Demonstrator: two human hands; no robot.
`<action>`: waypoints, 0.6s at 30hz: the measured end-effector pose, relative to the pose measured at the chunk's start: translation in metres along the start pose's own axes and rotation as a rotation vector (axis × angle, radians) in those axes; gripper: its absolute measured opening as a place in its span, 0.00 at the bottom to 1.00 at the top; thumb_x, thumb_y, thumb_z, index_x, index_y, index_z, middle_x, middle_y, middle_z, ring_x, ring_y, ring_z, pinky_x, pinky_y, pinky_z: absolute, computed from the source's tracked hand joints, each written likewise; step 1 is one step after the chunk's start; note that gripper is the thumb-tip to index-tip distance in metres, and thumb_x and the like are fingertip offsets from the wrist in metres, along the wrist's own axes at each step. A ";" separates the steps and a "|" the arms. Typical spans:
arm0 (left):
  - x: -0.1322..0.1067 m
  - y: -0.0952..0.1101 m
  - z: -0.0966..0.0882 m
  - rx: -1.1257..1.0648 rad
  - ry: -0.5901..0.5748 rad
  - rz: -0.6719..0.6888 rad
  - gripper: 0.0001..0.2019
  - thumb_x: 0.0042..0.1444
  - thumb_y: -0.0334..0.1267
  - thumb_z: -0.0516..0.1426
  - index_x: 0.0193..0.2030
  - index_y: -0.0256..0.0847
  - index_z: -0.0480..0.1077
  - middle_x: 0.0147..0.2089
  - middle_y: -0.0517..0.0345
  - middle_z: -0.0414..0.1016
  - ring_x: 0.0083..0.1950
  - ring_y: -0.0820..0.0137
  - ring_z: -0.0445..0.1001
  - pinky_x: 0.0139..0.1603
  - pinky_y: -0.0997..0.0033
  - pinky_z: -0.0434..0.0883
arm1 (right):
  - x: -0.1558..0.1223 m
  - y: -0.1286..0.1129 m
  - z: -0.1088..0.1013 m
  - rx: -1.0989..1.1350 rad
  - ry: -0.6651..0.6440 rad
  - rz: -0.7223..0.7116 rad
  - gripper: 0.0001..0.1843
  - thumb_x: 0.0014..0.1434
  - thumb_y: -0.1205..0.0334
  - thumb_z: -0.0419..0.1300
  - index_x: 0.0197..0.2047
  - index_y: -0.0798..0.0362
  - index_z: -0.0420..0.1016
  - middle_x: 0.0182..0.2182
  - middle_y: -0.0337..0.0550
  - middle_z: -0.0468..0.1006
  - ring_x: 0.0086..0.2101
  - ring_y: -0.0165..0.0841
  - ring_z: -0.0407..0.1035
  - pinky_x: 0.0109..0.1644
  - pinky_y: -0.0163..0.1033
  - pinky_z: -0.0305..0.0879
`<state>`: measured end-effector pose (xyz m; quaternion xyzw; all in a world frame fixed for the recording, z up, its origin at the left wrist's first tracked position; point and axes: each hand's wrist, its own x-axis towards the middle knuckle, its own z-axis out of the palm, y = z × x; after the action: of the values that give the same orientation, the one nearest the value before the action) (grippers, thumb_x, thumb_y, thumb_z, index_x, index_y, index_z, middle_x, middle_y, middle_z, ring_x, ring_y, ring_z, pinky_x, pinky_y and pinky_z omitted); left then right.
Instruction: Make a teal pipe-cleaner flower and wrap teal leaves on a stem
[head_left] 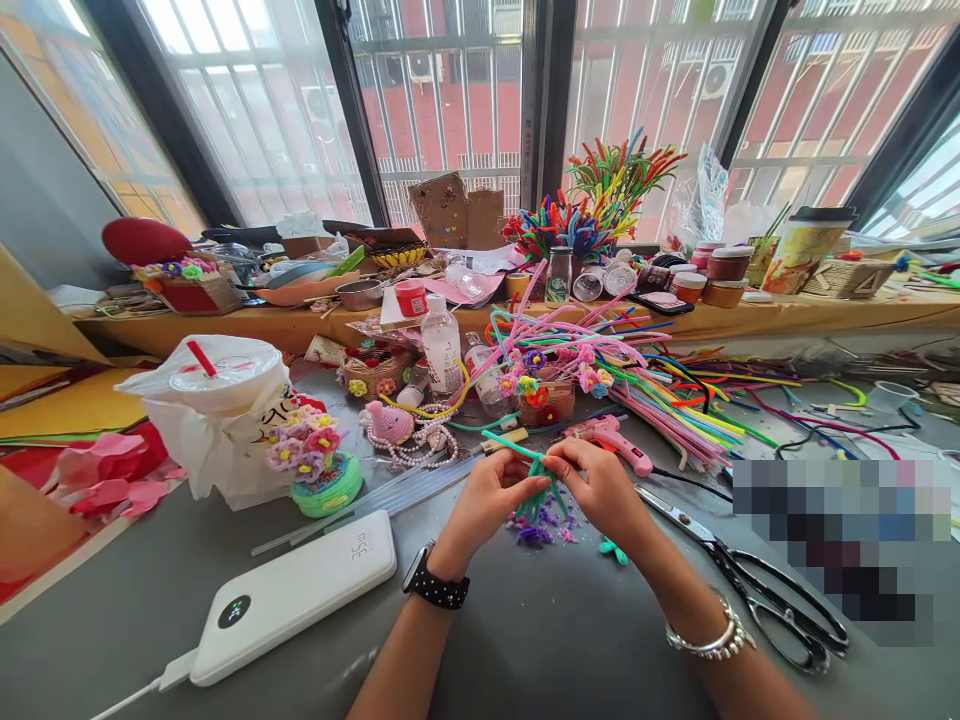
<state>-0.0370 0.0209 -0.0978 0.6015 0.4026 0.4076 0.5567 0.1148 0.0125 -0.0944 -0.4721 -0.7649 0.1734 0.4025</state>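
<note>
My left hand (pixel 491 497) and my right hand (pixel 596 488) meet over the middle of the grey table, fingers pinched on a green pipe cleaner (pixel 538 490) bent into loops. One straight end of it sticks out to the upper left above my left hand. Below the hands lie purple fuzzy scraps (pixel 534 537) and a small green pipe cleaner piece (pixel 613 551). A pink glue gun (pixel 611 440) rests just beyond my right hand. To the right lie large black-handled scissors (pixel 750 580), apart from the hand.
A white power bank (pixel 300 598) with a cable lies at left, near a bagged drink cup (pixel 217 420) and a pipe cleaner flower pot (pixel 326 480). Behind the hands spreads a pile of coloured pipe cleaners (pixel 675 415). A cluttered ledge (pixel 300 325) runs below the windows.
</note>
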 end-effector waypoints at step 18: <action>-0.007 0.013 0.006 -0.225 -0.015 0.043 0.16 0.42 0.35 0.61 0.39 0.38 0.65 0.26 0.63 0.66 0.28 0.77 0.61 0.26 0.78 0.56 | 0.001 -0.002 0.002 0.301 0.063 0.070 0.14 0.58 0.56 0.48 0.30 0.55 0.69 0.25 0.41 0.71 0.27 0.30 0.64 0.29 0.32 0.60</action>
<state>-0.0329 0.0118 -0.0852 0.5468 0.3372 0.4576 0.6148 0.1118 0.0123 -0.0943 -0.4382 -0.7003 0.2849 0.4862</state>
